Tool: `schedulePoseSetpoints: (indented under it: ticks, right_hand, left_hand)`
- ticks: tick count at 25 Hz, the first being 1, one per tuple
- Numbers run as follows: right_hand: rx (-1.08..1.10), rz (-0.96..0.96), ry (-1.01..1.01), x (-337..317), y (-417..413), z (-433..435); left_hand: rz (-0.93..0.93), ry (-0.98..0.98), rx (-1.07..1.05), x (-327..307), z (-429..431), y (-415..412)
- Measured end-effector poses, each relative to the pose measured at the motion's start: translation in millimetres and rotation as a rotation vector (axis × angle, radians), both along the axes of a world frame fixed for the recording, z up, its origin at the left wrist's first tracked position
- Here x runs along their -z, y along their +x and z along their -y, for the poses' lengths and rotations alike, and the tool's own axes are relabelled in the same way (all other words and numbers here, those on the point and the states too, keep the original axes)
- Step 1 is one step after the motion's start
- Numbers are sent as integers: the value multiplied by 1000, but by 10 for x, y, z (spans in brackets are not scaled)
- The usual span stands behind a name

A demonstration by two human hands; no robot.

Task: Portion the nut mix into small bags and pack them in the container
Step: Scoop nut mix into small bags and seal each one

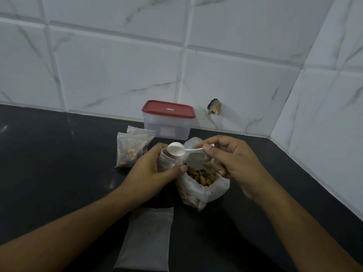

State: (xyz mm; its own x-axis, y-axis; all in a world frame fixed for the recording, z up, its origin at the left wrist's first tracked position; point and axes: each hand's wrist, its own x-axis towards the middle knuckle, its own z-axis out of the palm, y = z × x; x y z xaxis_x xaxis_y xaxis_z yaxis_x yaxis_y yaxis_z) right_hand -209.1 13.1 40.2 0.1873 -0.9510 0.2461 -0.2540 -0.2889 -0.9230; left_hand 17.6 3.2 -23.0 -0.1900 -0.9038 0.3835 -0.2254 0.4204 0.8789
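Note:
My left hand [151, 171] grips a small clear bag [166, 160] held open and upright. My right hand [231, 160] pinches the handle of a white plastic scoop [176, 151], whose bowl is tipped over the small bag's mouth. Just right of that bag stands a large open plastic bag of nut mix [202, 183] on the black counter. Two filled small bags [131, 148] lie to the left, behind my left hand. A clear container with a red lid [168, 119], lid on, stands at the back against the wall.
A stack of flat empty small bags [147, 236] lies on the black counter [59, 163] near its front edge, between my forearms. White tiled walls close the back and right sides. A chipped hole [214, 107] marks the back wall.

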Motion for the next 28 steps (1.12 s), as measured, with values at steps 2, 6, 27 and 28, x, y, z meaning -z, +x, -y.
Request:
schedulePoseSetpoints:
  ticks: [2, 6, 27, 28]
  right_hand:
    - [17, 97, 68, 8, -39, 38]
    - [162, 54, 39, 5, -243, 128]
    - [289, -432, -354, 57, -102, 59]
    - [252, -376, -352, 26, 3, 22]
  left_hand:
    - [5, 7, 1, -2, 5, 10]
    - [42, 76, 36, -38, 9, 67]
    - [-196, 252, 2, -269, -13, 294]
    - [-228, 241, -13, -284, -27, 311]
